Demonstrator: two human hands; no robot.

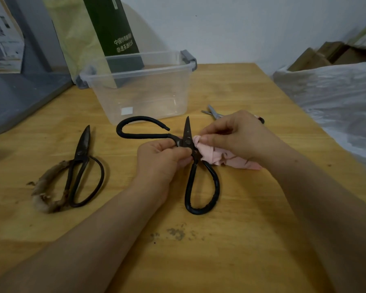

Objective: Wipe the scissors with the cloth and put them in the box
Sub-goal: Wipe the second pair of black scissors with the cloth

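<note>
Wooden tabletop (230, 240) fills our view, with a pale wall behind it and the clear plastic box (148, 98) standing open at the far side. Our left hand (159, 159) pinches the black scissors (187, 132) at the pivot, thumb and fingers curled round the joint. They are spread wide: one blade points away from us towards the box, one handle loop runs back towards us, and the other loop sweeps off to the left. Our right hand (237, 136) grips the bunched pink cloth (211, 154) and presses it against the right side of the pivot (the second blade is hidden beneath it, we judge).

The wipe looks mid-way to us. What matters next is that the box lies straight beyond the raised tip, so the left hand, already holding the scissors, is best placed to carry them forward.

Another old pair of scissors (80, 163) lies at the left, and a small silver pair (212, 112) peeks out beyond our right hand.
</note>
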